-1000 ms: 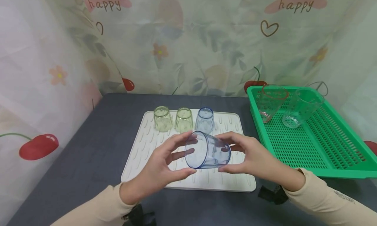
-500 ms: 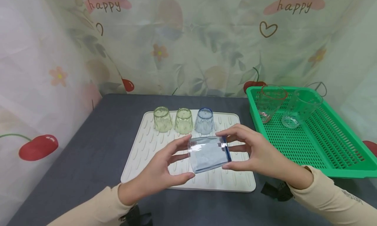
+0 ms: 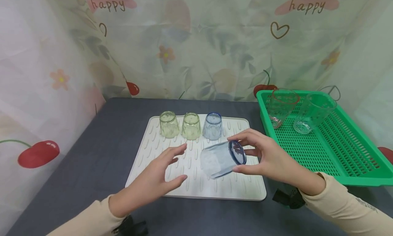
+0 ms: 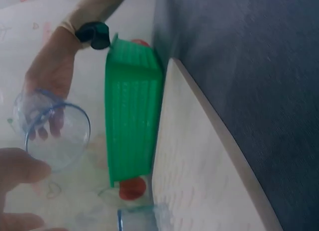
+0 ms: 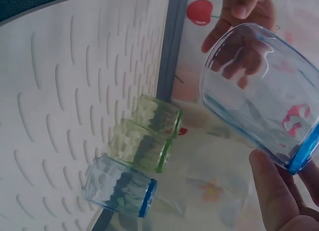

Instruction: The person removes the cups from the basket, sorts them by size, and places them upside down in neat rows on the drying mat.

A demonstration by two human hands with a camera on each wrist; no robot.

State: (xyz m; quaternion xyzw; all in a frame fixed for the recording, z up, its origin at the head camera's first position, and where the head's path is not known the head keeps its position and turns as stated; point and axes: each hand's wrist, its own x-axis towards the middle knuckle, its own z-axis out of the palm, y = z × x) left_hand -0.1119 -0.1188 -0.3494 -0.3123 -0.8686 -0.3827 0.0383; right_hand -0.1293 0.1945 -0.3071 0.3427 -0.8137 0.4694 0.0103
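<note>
My right hand (image 3: 267, 157) grips a clear blue glass (image 3: 216, 159) by its thick dark-blue base, thumb below and fingers above. Tilted on its side above the white drying mat (image 3: 184, 184), the glass points its mouth toward the left. My left hand (image 3: 147, 183) is spread with thumb and fingers apart, a short gap from the glass mouth. The right wrist view shows the held glass (image 5: 259, 91) large, the left hand (image 5: 246, 11) beyond it. In the left wrist view the left fingers (image 4: 22, 166) lie before the glass rim.
Along the mat's back edge stand two green glasses (image 3: 169, 126) (image 3: 191, 128) and a blue glass (image 3: 213, 128), all upside down. A green basket (image 3: 325, 179) at the right holds a red-rimmed glass (image 3: 280, 106) and a clear glass (image 3: 316, 113). Patterned cloth (image 3: 199, 75) hangs behind the dark table (image 3: 92, 154).
The glass was between both hands and has turned, its mouth tipping away and its base coming into sight. My left hand has let go and drawn back left.
</note>
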